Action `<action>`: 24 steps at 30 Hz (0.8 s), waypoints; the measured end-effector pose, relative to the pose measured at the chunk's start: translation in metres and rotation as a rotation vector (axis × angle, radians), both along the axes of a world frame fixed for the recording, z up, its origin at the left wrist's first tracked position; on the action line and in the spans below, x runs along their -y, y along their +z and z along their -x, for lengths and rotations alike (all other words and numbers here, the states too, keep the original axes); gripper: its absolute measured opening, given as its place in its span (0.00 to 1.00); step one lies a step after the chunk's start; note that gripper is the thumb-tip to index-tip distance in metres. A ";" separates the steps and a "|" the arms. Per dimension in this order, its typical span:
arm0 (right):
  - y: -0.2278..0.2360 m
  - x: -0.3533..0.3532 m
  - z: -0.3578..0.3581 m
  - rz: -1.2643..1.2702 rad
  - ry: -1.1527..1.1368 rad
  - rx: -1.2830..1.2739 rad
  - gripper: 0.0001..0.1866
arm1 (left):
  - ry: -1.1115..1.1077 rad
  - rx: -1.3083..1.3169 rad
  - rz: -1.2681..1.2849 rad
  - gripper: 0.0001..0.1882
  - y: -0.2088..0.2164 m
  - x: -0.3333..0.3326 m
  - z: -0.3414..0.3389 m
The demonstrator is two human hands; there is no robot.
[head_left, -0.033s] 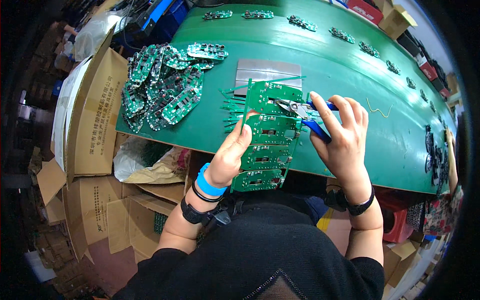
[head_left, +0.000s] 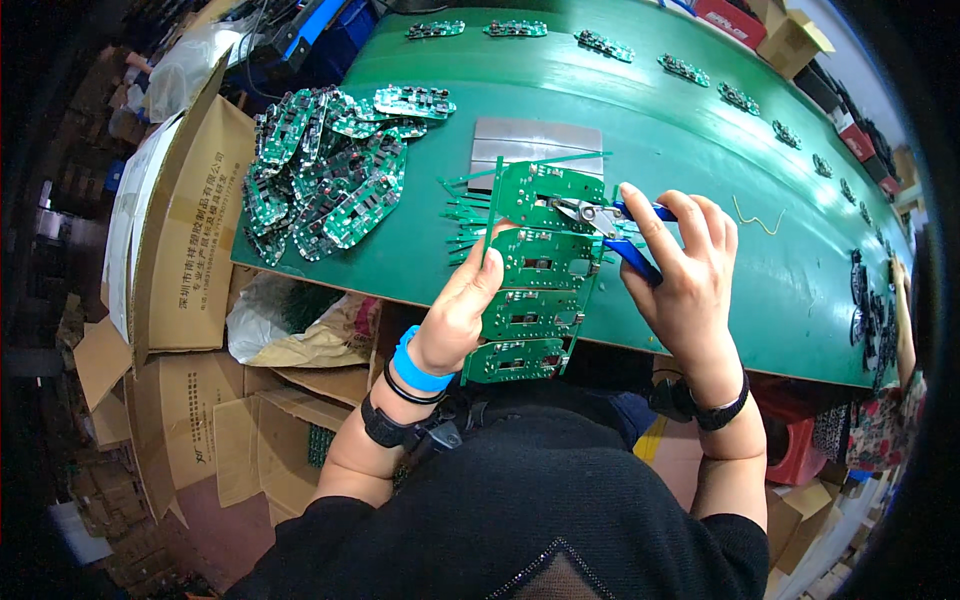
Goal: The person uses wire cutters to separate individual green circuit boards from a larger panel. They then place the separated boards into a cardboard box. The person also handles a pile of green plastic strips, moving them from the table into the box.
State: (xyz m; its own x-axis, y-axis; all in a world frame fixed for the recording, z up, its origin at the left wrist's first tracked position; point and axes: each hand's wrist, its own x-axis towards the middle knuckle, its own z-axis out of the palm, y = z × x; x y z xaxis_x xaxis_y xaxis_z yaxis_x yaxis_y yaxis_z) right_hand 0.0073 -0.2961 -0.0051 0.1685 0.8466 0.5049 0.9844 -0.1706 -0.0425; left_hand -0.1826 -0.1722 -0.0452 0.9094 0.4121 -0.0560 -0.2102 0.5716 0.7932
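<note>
My left hand (head_left: 458,310) grips the left edge of a long green circuit board panel (head_left: 535,270) made of several joined boards, held upright over the table's near edge. My right hand (head_left: 680,270) holds blue-handled cutters (head_left: 610,222), whose metal jaws rest on the top board of the panel. Thin green offcut strips (head_left: 465,205) lie on the table just left of the panel. A grey metal plate (head_left: 535,140) lies behind them.
A pile of separated green circuit boards (head_left: 330,180) lies at the left of the green table (head_left: 680,130). Small assemblies (head_left: 690,68) line the far edge. Cardboard boxes (head_left: 190,230) stand at the left. Another person's arm (head_left: 905,320) shows at the right.
</note>
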 end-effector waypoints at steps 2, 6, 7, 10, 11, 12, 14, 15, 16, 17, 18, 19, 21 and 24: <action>-0.001 0.000 -0.001 -0.006 0.004 0.023 0.38 | -0.006 0.016 0.005 0.26 0.000 -0.001 0.000; -0.012 -0.001 -0.003 -0.045 0.020 -0.022 0.37 | 0.018 0.017 0.029 0.26 -0.003 -0.001 0.000; -0.013 -0.002 -0.002 -0.057 0.022 -0.036 0.36 | 0.017 0.022 0.025 0.26 -0.002 -0.001 0.000; -0.013 -0.003 -0.001 -0.114 0.012 -0.079 0.35 | 0.024 0.016 -0.002 0.26 -0.003 -0.004 0.001; -0.014 -0.003 0.000 -0.137 0.007 -0.094 0.35 | 0.031 0.000 -0.021 0.26 -0.005 -0.004 0.001; -0.011 -0.004 -0.001 -0.166 -0.009 -0.109 0.32 | 0.039 -0.016 -0.039 0.26 -0.008 -0.005 0.002; -0.010 -0.001 -0.005 -0.215 -0.009 -0.201 0.30 | -0.030 0.017 0.196 0.30 -0.017 -0.011 0.007; -0.009 0.002 -0.006 -0.244 -0.014 -0.228 0.30 | -0.063 0.034 0.314 0.32 -0.020 -0.014 0.010; -0.010 0.005 -0.007 -0.207 -0.013 -0.232 0.30 | -0.092 0.106 0.450 0.33 -0.021 -0.017 0.012; -0.011 0.010 -0.008 -0.169 -0.018 -0.235 0.30 | -0.128 0.178 0.587 0.34 -0.021 -0.019 0.011; -0.013 0.013 -0.008 -0.131 -0.023 -0.237 0.30 | -0.163 0.250 0.724 0.35 -0.021 -0.020 0.009; -0.017 0.015 -0.006 -0.072 -0.021 -0.228 0.29 | -0.113 0.273 0.770 0.35 -0.018 -0.019 0.007; -0.022 0.014 0.001 -0.025 -0.015 -0.241 0.30 | -0.095 0.329 0.762 0.35 -0.020 -0.017 0.003; -0.027 0.013 0.005 -0.010 -0.019 -0.251 0.31 | -0.180 0.485 0.825 0.35 -0.032 -0.018 -0.002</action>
State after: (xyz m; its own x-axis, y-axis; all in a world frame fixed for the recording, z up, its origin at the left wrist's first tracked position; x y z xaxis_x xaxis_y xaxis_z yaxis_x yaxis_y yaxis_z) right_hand 0.0019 -0.3094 -0.0320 0.3060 0.8371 0.4535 0.9393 -0.1877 -0.2872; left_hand -0.1806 -0.1542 -0.0774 0.9555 0.2635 0.1326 -0.2632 0.9645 -0.0204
